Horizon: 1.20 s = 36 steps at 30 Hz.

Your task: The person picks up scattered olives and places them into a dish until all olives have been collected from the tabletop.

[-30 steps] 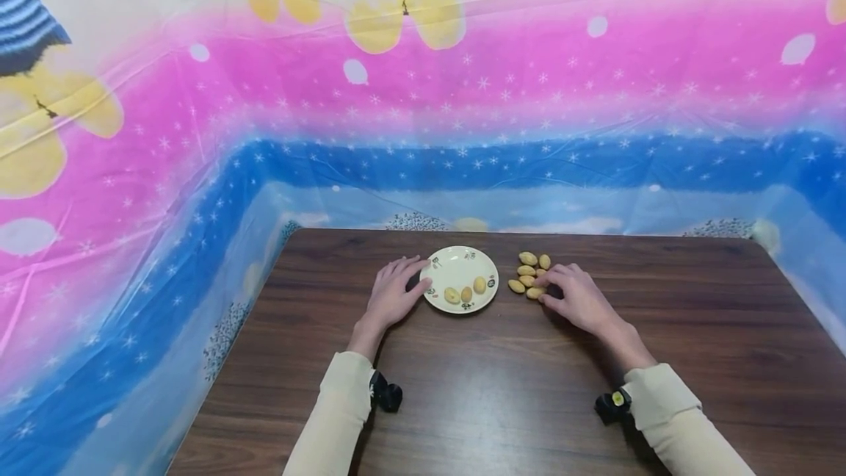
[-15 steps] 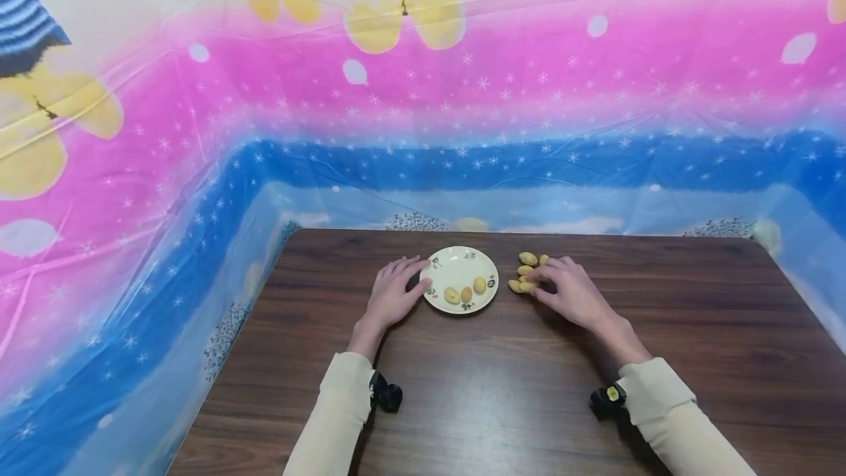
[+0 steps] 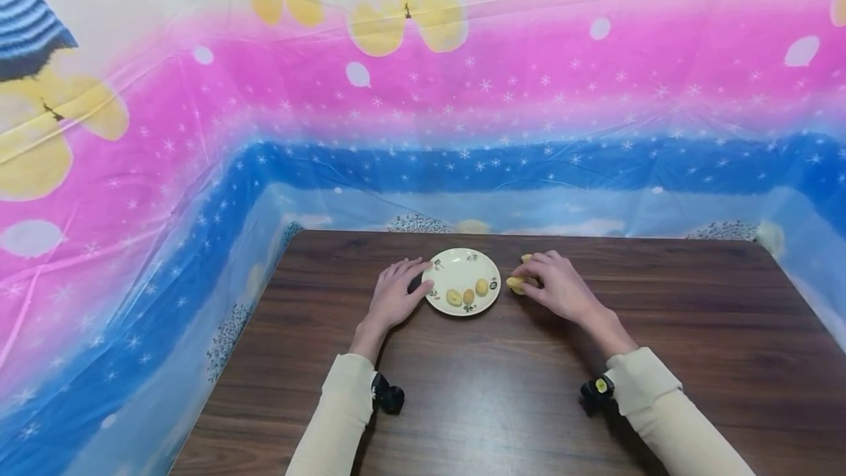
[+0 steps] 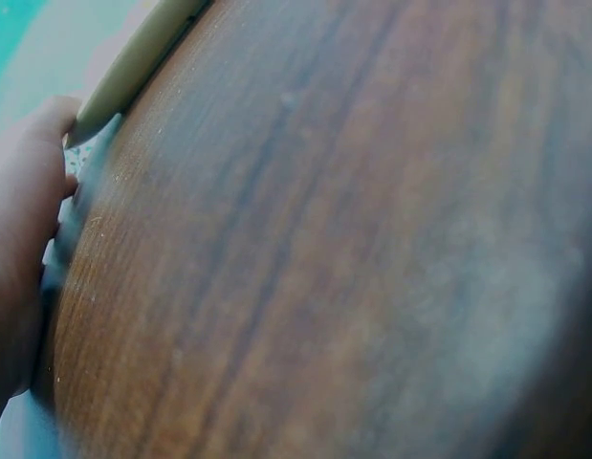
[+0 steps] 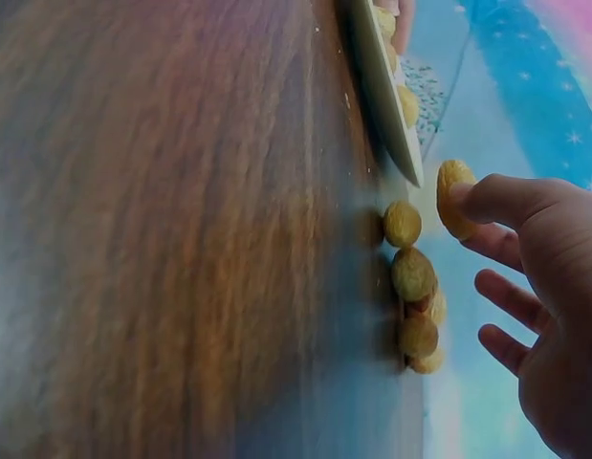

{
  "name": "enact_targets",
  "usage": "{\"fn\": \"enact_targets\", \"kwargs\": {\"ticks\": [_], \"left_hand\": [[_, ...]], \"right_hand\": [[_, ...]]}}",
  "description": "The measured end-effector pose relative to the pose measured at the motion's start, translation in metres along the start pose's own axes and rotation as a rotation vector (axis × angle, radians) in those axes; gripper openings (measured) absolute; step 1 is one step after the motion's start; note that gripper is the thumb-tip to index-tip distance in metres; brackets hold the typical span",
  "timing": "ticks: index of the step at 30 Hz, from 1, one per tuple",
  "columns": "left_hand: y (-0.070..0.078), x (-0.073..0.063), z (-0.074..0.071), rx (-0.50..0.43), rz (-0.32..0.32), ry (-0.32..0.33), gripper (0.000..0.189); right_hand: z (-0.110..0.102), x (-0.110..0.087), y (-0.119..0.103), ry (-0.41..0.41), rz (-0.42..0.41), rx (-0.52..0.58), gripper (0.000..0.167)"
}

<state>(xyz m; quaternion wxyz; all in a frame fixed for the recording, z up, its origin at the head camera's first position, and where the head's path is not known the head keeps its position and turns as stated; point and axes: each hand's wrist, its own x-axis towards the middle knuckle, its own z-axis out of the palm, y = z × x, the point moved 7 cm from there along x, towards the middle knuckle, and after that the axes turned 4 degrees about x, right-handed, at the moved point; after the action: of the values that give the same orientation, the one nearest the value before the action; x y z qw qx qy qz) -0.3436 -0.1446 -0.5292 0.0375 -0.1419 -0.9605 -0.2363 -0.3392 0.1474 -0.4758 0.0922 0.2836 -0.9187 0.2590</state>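
While your right hand pinches yellow piece, best carry it left, just above rim of plate (left hand, thumb apart from fingers, touches plate).

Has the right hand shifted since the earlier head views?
Yes: the right hand moved left relative to the wooden table, closer to the patterned plate.

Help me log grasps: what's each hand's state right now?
Left hand: open, touching the patterned plate.
Right hand: closed, pinching one yellowish-brown oval piece.
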Motion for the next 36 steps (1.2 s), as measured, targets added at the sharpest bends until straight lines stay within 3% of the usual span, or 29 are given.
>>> {"fn": "enact_targets", "kwargs": {"ticks": [13, 26, 36], "left_hand": [[-0.001, 0.001, 0.001, 0.009, -0.003, 0.004, 0.051], [0.000, 0.001, 0.000, 0.016, -0.014, 0.003, 0.049], [0.001, 0.000, 0.000, 0.000, -0.005, 0.007, 0.050]], "right_hand": [[0.011, 0.019, -0.006, -0.027, 0.011, 0.028, 0.019], [0.021, 0.037, -0.015, -0.035, -0.037, -0.003, 0.019], [0.031, 0.049, -0.013, -0.105, -0.014, 0.005, 0.020]]}}
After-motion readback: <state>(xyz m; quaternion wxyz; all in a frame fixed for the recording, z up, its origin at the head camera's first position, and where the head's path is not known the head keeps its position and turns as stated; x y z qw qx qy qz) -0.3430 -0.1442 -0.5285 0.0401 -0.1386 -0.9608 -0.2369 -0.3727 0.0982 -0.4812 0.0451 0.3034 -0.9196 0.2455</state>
